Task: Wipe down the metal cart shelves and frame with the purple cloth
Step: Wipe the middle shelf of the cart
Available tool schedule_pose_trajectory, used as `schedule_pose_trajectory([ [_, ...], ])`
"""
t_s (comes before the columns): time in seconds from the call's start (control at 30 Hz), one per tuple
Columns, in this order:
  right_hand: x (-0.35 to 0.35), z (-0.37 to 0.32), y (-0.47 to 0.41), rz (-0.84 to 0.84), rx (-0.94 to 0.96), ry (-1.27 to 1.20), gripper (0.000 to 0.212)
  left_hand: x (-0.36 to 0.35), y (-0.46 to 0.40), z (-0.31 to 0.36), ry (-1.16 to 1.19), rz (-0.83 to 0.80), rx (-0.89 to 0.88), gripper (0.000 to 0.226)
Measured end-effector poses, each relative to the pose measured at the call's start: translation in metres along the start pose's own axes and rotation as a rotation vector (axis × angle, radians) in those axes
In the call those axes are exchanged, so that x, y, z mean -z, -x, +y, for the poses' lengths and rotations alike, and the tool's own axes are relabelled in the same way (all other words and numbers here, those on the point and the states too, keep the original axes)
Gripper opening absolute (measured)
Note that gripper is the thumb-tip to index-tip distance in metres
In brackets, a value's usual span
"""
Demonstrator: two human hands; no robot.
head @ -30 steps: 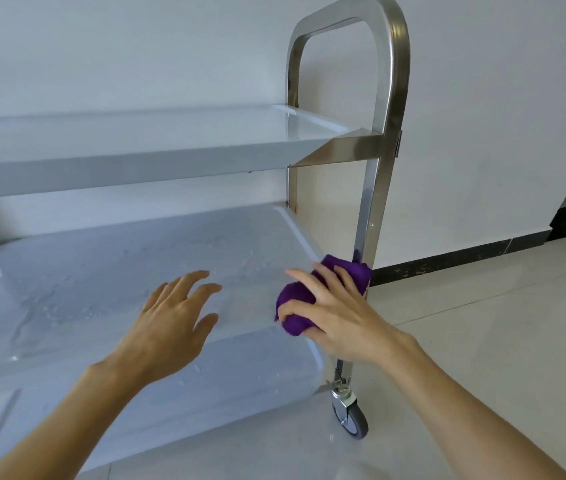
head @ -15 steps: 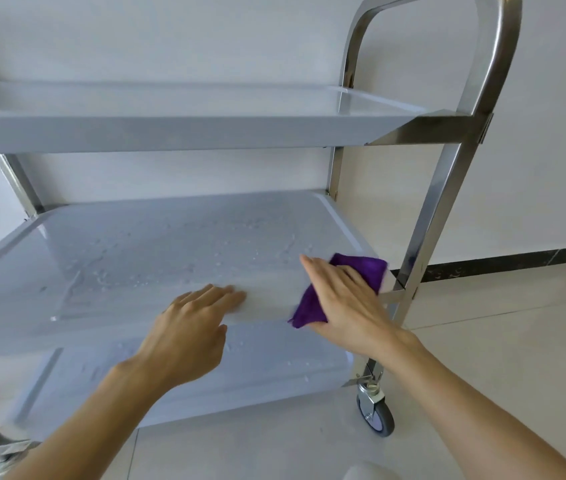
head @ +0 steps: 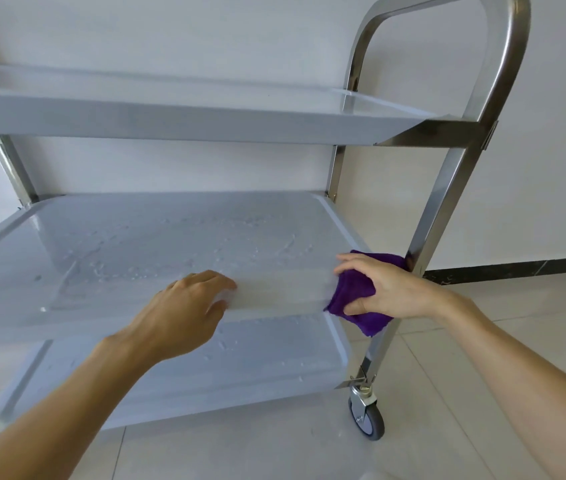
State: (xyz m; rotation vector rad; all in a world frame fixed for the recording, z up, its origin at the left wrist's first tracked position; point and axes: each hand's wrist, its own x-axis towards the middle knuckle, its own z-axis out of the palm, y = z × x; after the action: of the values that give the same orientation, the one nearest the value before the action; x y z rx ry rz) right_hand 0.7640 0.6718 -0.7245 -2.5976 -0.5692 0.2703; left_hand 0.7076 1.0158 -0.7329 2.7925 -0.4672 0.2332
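- Plainly, the purple cloth (head: pixel 356 299) is bunched at the front right corner of the middle shelf (head: pixel 170 244), at about 3 o'clock in the view, draped over the shelf lip just beside the steel upright (head: pixel 437 216).
- Holding it is the right hand (head: pixel 385 289): its fingers (head: pixel 350 263) lie over the top of the cloth and the thumb pinches it from below, so the wad is gripped, not merely pressed.
- The left hand (head: pixel 184 313) sits at about 7 o'clock from the cloth, fingers curled over the shelf's front lip and holding the edge; it looks to be steadying the cart.
- Handling, as a judgement: the cloth is soft, light and limp. It will fold to any corner, but a loose tail hangs below the hand and could snag on the frame bracket. A grip on the bunched middle keeps it under control.
- Water beads and streaks show across the middle shelf and on the lower shelf (head: pixel 226 368), so the surface is likely slick; the cloth should glide easily and soak as it goes.
- The cart stands on a caster (head: pixel 368 419) at about 5 o'clock, so it may roll under sideways wiping pressure; a firm hold on the rigid lip or the upright would be the sensible place to brace.
- The top shelf (head: pixel 170 112) sits above, at 12 o'clock.
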Motion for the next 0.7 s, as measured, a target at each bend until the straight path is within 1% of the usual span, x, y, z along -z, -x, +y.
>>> schedule_pose_trajectory([
  [0.07, 0.003, 0.000, -0.006, 0.005, -0.012, -0.102, 0.055, 0.003, -0.009, 0.001, 0.037, 0.026, 0.008, 0.035],
  [0.17, 0.001, -0.009, -0.019, 0.129, -0.095, -0.267, 0.047, 0.002, -0.020, 0.003, 0.029, 0.081, 0.005, 0.035],
  [0.2, -0.002, -0.015, -0.025, 0.160, -0.119, -0.282, 0.044, 0.001, -0.024, 0.003, 0.024, 0.089, 0.007, 0.036],
  [0.27, -0.008, -0.029, -0.041, 0.202, -0.157, -0.171, 0.050, 0.000, -0.029, 0.003, 0.005, 0.097, 0.022, 0.037],
  [0.37, -0.019, -0.055, -0.060, 0.312, -0.177, 0.207, 0.070, -0.003, -0.033, 0.000, -0.044, 0.105, 0.059, 0.041],
  [0.43, -0.023, -0.066, -0.064, 0.407, -0.256, 0.437, 0.086, -0.003, -0.035, -0.006, -0.093, 0.099, 0.090, 0.043],
  [0.47, -0.024, -0.068, -0.064, 0.418, -0.322, 0.467, 0.092, -0.003, -0.036, -0.010, -0.114, 0.091, 0.109, 0.044],
  [0.5, -0.026, -0.069, -0.064, 0.407, -0.383, 0.443, 0.094, -0.003, -0.038, -0.014, -0.122, 0.084, 0.131, 0.045],
  [0.57, -0.033, -0.066, -0.067, 0.338, -0.467, 0.372, 0.089, -0.003, -0.040, -0.021, -0.109, 0.070, 0.171, 0.046],
  [0.63, -0.038, -0.060, -0.075, 0.307, -0.459, 0.335, 0.077, -0.006, -0.041, -0.025, -0.098, 0.073, 0.189, 0.044],
  [0.7, -0.036, -0.056, -0.089, 0.277, -0.411, 0.293, 0.072, -0.011, -0.040, -0.029, -0.089, 0.089, 0.200, 0.041],
])
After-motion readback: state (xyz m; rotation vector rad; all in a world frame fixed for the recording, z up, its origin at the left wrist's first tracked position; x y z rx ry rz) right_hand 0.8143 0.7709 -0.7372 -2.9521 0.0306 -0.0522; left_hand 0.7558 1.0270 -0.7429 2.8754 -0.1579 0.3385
